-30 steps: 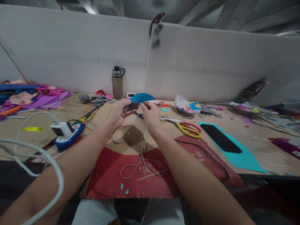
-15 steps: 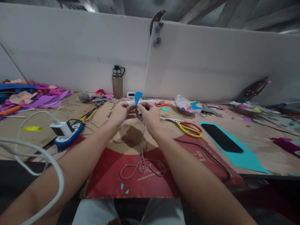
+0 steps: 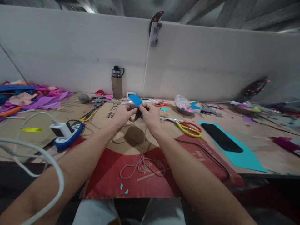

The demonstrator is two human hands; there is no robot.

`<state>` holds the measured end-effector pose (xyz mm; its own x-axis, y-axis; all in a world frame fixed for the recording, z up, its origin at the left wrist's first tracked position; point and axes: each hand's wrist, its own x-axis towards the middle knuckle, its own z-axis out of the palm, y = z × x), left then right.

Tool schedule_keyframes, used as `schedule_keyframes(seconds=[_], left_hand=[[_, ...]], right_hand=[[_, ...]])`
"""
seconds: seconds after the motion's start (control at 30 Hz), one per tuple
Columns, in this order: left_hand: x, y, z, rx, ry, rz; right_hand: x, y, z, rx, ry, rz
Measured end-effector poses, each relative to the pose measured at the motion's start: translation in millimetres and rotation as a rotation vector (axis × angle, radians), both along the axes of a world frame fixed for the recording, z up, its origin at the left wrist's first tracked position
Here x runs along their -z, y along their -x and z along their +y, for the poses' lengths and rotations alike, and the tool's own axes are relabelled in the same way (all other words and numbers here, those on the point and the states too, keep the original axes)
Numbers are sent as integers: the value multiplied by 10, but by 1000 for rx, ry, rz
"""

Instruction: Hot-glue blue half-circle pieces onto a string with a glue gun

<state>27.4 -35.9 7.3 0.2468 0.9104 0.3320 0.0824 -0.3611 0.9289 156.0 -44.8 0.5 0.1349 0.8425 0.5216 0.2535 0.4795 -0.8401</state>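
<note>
Above the cardboard, my left hand (image 3: 125, 116) and my right hand (image 3: 150, 115) meet with fingers pinched together. Between them is a small curved blue piece (image 3: 135, 100), its blue face tilted up, with a dark lower part showing beneath the fingers. Whether it is paper or felt I cannot tell. From near my right hand a thin grey cord (image 3: 142, 147) hangs down and lies in loops on the red part of the cardboard (image 3: 107, 175). Two tiny turquoise scraps (image 3: 126, 191) lie near its front edge.
Scissors with red and yellow handles (image 3: 188, 129) lie right of my hands. Farther right, a black phone (image 3: 221, 137) rests on a turquoise sheet (image 3: 250, 162). A bottle (image 3: 117, 84) stands behind. At left are a blue power strip (image 3: 67, 140), white cable (image 3: 59, 175) and colourful scraps (image 3: 50, 98).
The blue piece has turned from upright and edge-on to tilted left, showing a broader blue face. My hands stay in nearly the same place, still pinching it.
</note>
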Motion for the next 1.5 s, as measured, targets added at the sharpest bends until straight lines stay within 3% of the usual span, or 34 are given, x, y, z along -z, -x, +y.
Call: schedule_keyframes(seconds=[0.13, 0.23, 0.47, 0.77, 1.5], left_hand=[[-9, 26, -3, -137, -6, 86], [-24, 24, -23, -189, 35, 16], [-43, -16, -26, -58, 216, -311], [-64, -37, -27, -167, 224, -387], [-75, 2, -29, -48, 348, -479]], right_hand=[[6, 0, -29, 57, -94, -193], [15, -1, -50, 114, -143, -247], [-6, -44, -55, 118, -102, -115], [56, -83, 63, 87, 28, 10], [72, -104, 109, -20, 88, 106]])
